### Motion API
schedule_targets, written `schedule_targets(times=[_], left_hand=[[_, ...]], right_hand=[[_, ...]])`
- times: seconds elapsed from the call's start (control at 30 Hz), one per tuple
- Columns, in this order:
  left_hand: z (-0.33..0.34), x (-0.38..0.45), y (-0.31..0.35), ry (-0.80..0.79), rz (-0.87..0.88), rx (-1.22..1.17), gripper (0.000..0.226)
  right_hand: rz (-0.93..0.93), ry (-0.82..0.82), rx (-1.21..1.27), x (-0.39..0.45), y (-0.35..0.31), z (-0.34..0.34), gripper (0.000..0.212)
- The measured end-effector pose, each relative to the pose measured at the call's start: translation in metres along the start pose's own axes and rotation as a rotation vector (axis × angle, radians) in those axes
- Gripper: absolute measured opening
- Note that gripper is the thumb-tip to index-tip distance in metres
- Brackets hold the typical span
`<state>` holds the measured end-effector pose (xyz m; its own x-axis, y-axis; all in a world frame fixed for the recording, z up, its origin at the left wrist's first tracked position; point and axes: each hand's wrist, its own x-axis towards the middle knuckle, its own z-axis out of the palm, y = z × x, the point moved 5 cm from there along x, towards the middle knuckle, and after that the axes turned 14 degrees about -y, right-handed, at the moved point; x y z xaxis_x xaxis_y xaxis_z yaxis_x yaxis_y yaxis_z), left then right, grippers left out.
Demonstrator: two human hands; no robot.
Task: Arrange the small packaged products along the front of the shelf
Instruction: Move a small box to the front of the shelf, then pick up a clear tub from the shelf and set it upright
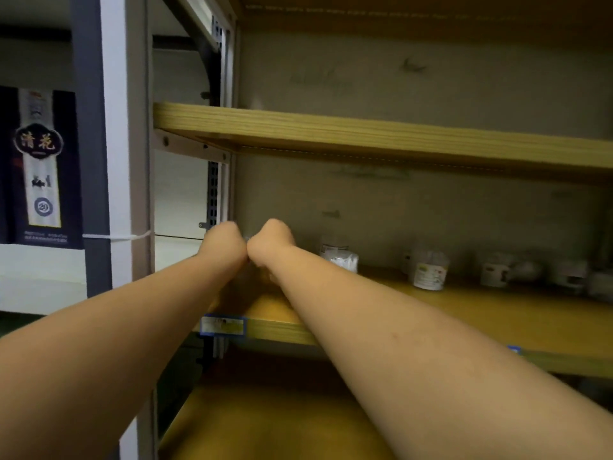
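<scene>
Both my arms reach deep into the left back corner of the wooden shelf [464, 313]. My left hand [224, 242] and my right hand [272, 240] are side by side, knuckles touching, fingers curled away from me. What they hold, if anything, is hidden behind the hands. Several small white packaged products stand along the back of the same shelf: one pack [338, 255] just right of my right hand, a round tub [428, 268] further right, and more blurred ones [497, 272] toward the far right.
An upper wooden shelf [365, 134] hangs close above my hands, and a lower one [265, 426] lies beneath my arms. A white metal upright [132, 161] bounds the left side. A blue price tag [223, 325] sits on the shelf's front edge. A dark poster [39, 167] is at far left.
</scene>
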<state>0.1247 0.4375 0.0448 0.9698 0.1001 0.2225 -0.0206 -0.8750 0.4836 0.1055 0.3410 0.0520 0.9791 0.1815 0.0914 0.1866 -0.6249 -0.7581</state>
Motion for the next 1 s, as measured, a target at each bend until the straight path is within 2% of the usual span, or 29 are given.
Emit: schedule_targets(times=[0.07,0.13,0.23,0.33,0.57,0.73,1.0], left_hand=[[-0.002,-0.009,0.016,0.065,0.102,-0.044,0.041],[-0.005,-0.025,0.041,0.134,0.228,-0.113,0.051],[-0.004,-0.051,0.082,0.204,0.392,-0.211,0.048],[0.006,-0.067,0.127,0.164,0.47,-0.281,0.047],[0.072,-0.094,0.226,-0.084,0.51,-0.32,0.049],[0.132,-0.103,0.3,-0.133,0.515,-0.342,0.049],[0.215,-0.087,0.395,-0.175,0.38,-0.343,0.05]], right_hand=[[-0.037,0.058,0.007,-0.015,0.0,-0.019,0.035],[-0.067,0.115,0.003,-0.034,0.003,-0.041,0.051],[-0.116,0.182,0.008,-0.062,0.012,-0.078,0.057],[-0.11,0.239,0.023,-0.088,0.034,-0.116,0.056],[0.048,0.299,0.034,-0.128,0.137,-0.202,0.054],[0.104,0.322,-0.011,-0.148,0.218,-0.262,0.053],[0.133,0.297,-0.014,-0.133,0.32,-0.366,0.043]])
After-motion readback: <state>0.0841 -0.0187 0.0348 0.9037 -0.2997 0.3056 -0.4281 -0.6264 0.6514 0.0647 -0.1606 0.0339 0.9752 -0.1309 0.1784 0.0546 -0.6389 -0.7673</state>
